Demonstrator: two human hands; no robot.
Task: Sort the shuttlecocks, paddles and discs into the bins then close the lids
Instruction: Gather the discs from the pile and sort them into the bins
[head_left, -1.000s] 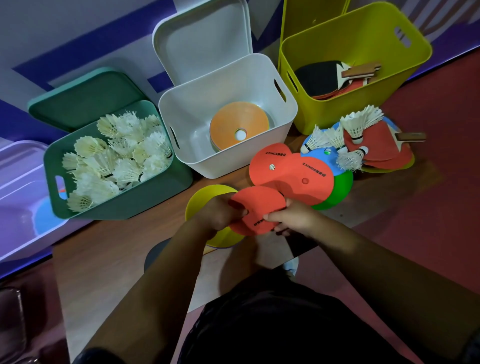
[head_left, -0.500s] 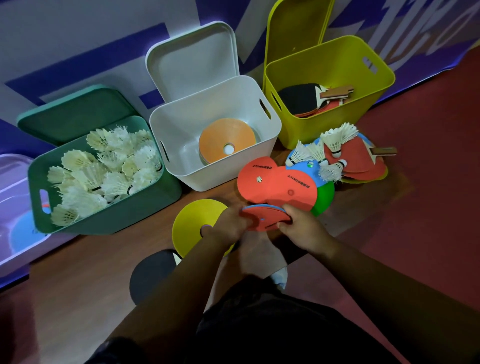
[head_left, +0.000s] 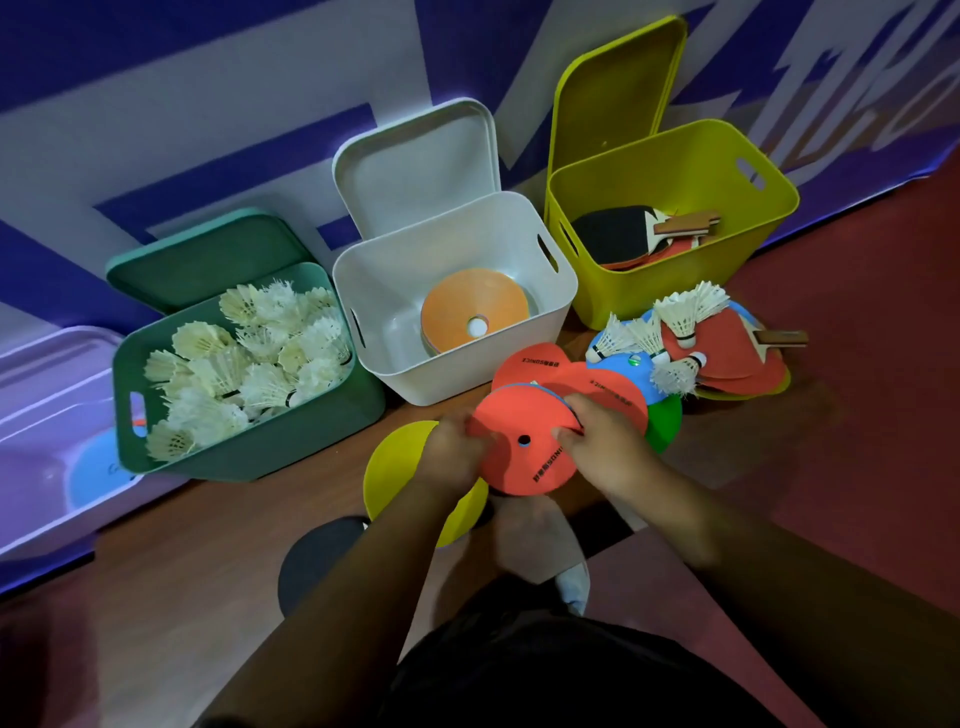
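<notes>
So, three bins sit in a row along the wall edge of the floor, all with lids tipped back open. The green bin (head_left: 249, 447) on the left is stuffed with shuttlecocks (head_left: 249, 358). The white bin (head_left: 452, 374) in the middle has a stack of discs with an orange disc (head_left: 472, 312) on top. The yellow bin (head_left: 670, 280) on the right has paddles (head_left: 628, 234) lying flat, handles pointing right. There's also a purple bin (head_left: 47, 415) at the far left with something blue in the bottom.

The red disc (head_left: 524, 447) is up off the floor, just in front of the white bin. Its flat face is turned up toward the camera, and a blue rim peeks out behind its top edge. The left hand (head_left: 452, 452) has its grip pinching the disc's left edge, and the right hand (head_left: 602, 441) pinches the right edge.

A yellow disc (head_left: 395, 467) lies flat on the floor under the left hand. To the right, in front of the yellow bin, is a pile: more discs, a few loose shuttlecocks (head_left: 675, 371) and a red paddle (head_left: 727, 348) lying flat, its handle pointing right.
</notes>
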